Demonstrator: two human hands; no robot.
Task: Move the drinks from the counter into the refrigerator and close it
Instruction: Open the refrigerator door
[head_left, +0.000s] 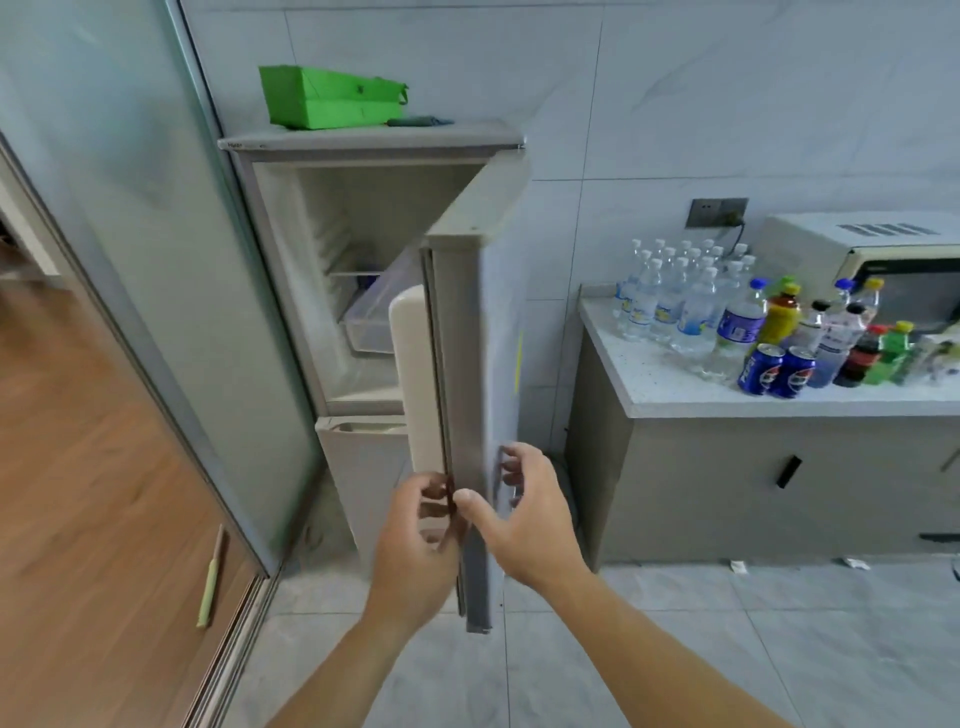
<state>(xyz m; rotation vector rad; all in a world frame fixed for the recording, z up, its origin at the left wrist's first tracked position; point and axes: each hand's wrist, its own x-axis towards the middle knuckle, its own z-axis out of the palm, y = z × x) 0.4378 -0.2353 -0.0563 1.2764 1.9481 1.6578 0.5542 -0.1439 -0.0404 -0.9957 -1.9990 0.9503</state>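
— While the refrigerator (332, 249) stands with its upper door (480, 322) swung out toward us, where do we have our hands in the head view?

— We have both at the door's free edge, low down. Our left hand (415, 545) sits on the inner side, its fingers curled in against the edge by the dark gasket; motion blur keeps us from saying how firmly it grips. Our right hand (524, 514) is on the outer face, thumb laid against the edge and the fingers bent, their tips at or just off the grey panel. We cannot tell whether that hand clasps the door or only hovers beside it.

— And the drinks?

— We see them all on the white counter (675, 384) to the right of the refrigerator, well apart from our hands. A block of clear water bottles (670, 296) stands toward the wall, and in front, near the counter's edge, two blue cans (779, 370) stand side by side. Beside those we count a blue-labelled bottle (740, 322), a yellow bottle (779, 317), a dark cola bottle (865, 358) and a green bottle (891, 356), all upright. A microwave (872, 265) sits behind them.

— What of the refrigerator itself?

— We can see into the upper compartment: pale walls, a wire shelf, and a clear bin (371, 322) low inside. Something small and blue lies on the shelf, too blurred to name. On top rests a green box (327, 98). Below, the lower door (363, 467) sits slightly ajar at its top. To the left, a glass sliding panel (156, 260) borders a wooden floor.
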